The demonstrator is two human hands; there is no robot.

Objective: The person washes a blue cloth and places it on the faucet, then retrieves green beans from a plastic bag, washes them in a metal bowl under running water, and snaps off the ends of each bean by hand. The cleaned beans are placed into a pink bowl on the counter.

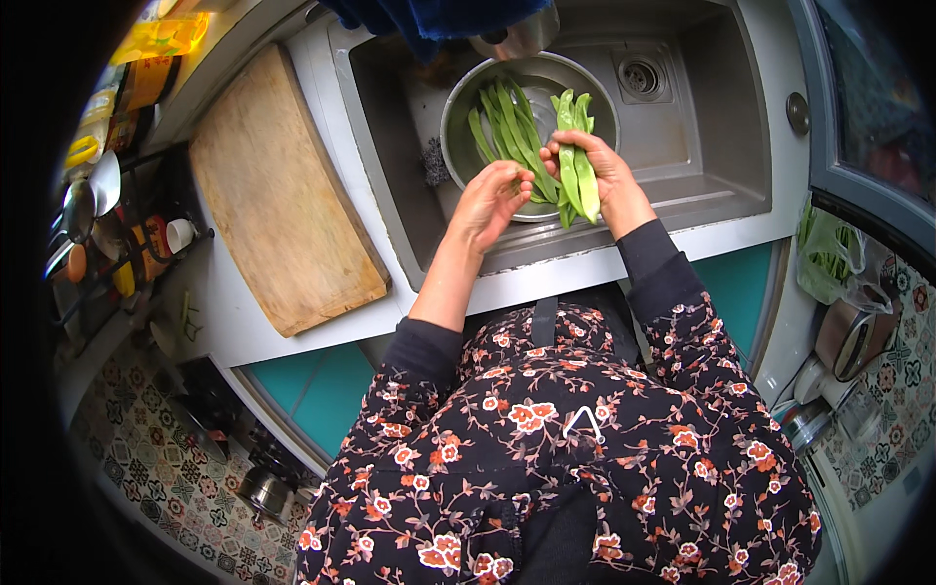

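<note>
My right hand [596,168] holds a small bunch of flat green beans [578,172] upright over the front right of a round metal bowl [448,139]. My left hand [493,201] is at the bowl's front left rim, fingers loosely curled, with nothing visible in them. More flat green beans [508,121] lie in the bowl, some leaning on its front side. The bowl stands in the left part of a stainless steel sink [720,110]. A gap separates my two hands.
A wooden cutting board [281,197] lies left of the sink. Blue cloth [453,18] hangs at the top, beside a metal object [523,36]. The drain [641,77] is at the back right. Utensils [102,183] stand far left; a plastic bag of greens [833,252] is at right.
</note>
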